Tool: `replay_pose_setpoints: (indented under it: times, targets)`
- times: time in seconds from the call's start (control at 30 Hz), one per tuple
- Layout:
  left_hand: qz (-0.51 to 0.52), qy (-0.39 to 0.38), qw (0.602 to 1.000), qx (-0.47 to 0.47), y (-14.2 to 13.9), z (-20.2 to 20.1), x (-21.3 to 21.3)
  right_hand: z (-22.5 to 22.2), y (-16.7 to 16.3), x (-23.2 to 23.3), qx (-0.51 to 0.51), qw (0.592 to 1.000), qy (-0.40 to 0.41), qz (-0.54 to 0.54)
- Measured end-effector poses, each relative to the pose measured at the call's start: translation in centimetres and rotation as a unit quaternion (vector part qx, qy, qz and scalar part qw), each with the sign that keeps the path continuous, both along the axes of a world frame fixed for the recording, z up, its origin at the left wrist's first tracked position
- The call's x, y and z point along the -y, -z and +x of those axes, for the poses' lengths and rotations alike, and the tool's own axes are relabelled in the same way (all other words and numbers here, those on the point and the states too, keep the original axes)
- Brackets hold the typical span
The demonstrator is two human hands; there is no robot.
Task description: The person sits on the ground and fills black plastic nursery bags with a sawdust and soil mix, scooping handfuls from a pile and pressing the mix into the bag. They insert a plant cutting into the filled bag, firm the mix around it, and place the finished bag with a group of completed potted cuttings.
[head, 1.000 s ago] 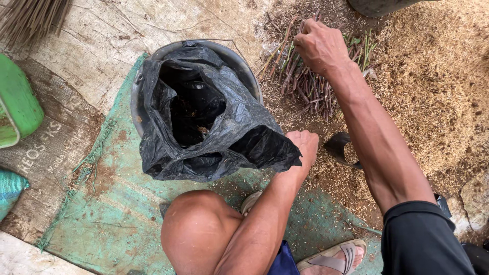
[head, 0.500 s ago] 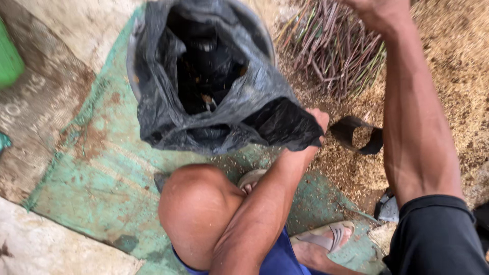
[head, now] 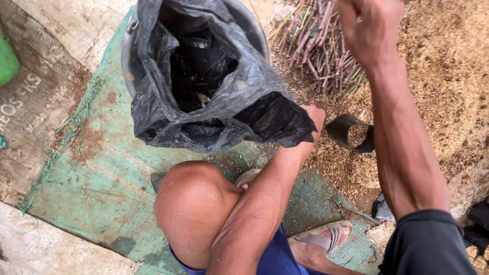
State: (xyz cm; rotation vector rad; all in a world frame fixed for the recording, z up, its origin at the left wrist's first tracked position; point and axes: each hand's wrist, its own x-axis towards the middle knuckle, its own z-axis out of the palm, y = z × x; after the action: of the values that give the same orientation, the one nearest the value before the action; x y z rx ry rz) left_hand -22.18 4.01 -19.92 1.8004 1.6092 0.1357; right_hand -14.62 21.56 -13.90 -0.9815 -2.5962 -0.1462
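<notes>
A black plastic bag [head: 244,97] lines a metal bucket [head: 257,33] and gapes open, with dark bits of debris inside. My left hand [head: 311,119] pinches the bag's near right edge and pulls it outward. My right hand [head: 369,33] is raised near the top of the view, its back toward me and fingers curled, above a bundle of thin purple and green twigs [head: 316,51]. Whether it holds anything is hidden. My bare knee [head: 191,203] is bent just below the bag.
The bucket stands on a worn green mat [head: 102,168]. Loose grain husk [head: 448,76] covers the ground at right, with a black curled strip [head: 351,132] lying on it. A green container [head: 6,61] is at the left edge. My sandalled foot [head: 326,237] rests at the bottom.
My right hand has lifted off the twig bundle and come closer to the camera. The view has shifted down and nearer the bag. My left hand keeps hold of the bag's edge.
</notes>
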Motion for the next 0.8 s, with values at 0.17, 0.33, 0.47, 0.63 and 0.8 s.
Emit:
replay_pose_setpoints:
  times: [0.17, 0.33, 0.47, 0.63, 0.8]
  targets:
    - [0.034, 0.034, 0.999, 0.021, -1.6, 1.2, 0.0, 4.5, -3.7, 8.3, -0.165, 0.984, -0.048, 0.035]
    - [-0.009, 0.009, 0.995, 0.103, -3.7, 2.5, -0.5, 10.8, -6.2, 17.3, -0.49, 0.828, 0.096, -0.255]
    - [0.071, -0.092, 0.942, 0.314, -6.5, 4.4, -1.1, 15.1, -6.6, 22.8, -0.617, 0.695, 0.104, -0.353]
    - [0.041, -0.086, 0.857, 0.507, -10.2, 6.8, 0.1, 18.6, -4.8, 26.7, -0.661, 0.634, 0.138, -0.378]
    - [0.054, -0.077, 0.877, 0.471, -11.8, 8.9, 2.9, 21.2, -2.0, 29.2, -0.669, 0.587, 0.18, -0.419]
